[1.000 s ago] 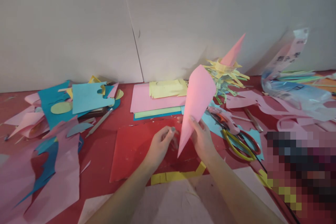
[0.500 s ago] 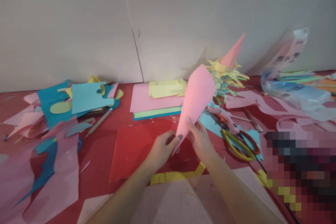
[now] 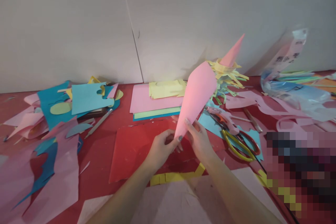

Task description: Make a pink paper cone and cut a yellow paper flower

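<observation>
A sheet of pink paper rolled into a cone (image 3: 198,94) is held up in front of me, its wide end tilted up and to the right. My left hand (image 3: 162,147) pinches the narrow tip between thumb and fingers. Higher on the cone, my right hand (image 3: 198,138) grips its side, thumb on the front and the other fingers partly hidden behind. Below both hands lies a flat red board (image 3: 136,150). Behind the cone stands a finished-looking pink cone (image 3: 233,50) with fringed yellow paper (image 3: 225,68) around its base.
Yellow-handled scissors (image 3: 237,145) and a pink glue gun (image 3: 228,120) lie to the right on blue paper. A clear plastic bag (image 3: 296,87) is farther right. Paper scraps (image 3: 63,161) and a grey craft knife (image 3: 99,122) lie left. Yellow paper (image 3: 168,89) rests on pink sheets (image 3: 141,99).
The cone has shifted slightly up and right. Its narrow tip, which stuck out below my left hand, is now tucked at my left fingers. Both hands stay on it.
</observation>
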A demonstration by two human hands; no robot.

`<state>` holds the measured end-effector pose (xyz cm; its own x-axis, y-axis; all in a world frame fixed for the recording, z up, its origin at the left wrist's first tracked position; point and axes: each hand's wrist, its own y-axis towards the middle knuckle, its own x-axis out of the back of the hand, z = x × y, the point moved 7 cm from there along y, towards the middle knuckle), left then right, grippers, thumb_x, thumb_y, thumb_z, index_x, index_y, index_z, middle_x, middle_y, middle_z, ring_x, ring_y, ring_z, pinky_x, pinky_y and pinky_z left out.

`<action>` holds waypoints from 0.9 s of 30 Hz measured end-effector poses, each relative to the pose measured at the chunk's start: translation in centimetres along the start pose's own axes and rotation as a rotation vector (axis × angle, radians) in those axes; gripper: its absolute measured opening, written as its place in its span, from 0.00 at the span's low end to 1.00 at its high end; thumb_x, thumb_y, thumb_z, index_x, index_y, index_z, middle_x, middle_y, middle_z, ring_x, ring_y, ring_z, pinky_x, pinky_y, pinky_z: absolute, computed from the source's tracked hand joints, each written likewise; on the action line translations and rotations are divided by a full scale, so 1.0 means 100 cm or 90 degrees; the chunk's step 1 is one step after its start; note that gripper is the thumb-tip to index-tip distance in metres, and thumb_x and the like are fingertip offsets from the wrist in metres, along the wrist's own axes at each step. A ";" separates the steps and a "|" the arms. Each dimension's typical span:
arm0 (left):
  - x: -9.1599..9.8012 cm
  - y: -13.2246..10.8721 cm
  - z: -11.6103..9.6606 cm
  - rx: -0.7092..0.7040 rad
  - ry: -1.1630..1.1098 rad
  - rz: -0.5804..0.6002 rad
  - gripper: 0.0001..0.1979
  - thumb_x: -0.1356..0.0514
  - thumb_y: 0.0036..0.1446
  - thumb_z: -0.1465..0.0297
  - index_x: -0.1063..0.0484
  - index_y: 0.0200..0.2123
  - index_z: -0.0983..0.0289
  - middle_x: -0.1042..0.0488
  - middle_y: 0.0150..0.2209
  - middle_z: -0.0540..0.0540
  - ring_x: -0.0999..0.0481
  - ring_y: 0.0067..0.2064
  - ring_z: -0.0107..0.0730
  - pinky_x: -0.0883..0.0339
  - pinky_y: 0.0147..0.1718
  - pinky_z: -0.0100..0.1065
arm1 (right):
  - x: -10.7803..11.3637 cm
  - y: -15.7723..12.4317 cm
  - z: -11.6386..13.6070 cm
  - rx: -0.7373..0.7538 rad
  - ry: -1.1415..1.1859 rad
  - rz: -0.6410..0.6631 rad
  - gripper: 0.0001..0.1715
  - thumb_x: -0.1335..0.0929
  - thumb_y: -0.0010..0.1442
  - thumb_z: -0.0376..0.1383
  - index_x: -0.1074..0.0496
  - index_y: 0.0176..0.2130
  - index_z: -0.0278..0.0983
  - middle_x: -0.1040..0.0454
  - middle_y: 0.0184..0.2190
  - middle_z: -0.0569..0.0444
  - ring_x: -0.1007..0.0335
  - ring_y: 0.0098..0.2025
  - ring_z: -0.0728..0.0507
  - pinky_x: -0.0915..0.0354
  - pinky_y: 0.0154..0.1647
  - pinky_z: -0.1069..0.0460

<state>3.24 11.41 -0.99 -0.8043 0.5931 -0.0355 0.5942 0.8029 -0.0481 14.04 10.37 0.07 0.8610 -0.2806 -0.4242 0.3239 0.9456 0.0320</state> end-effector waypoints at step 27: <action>0.014 0.003 0.008 0.041 -0.057 -0.090 0.17 0.43 0.53 0.59 0.33 0.40 0.67 0.23 0.27 0.56 0.24 0.27 0.32 0.33 0.25 0.29 | 0.021 -0.001 0.024 0.149 -0.123 -0.190 0.21 0.34 0.54 0.46 0.32 0.44 0.36 0.25 0.40 0.48 0.30 0.44 0.41 0.35 0.44 0.47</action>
<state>2.29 12.42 -1.89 -0.8783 0.4648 -0.1118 0.4763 0.8707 -0.1223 16.74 9.29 1.34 0.7667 -0.5827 -0.2696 0.6309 0.7617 0.1478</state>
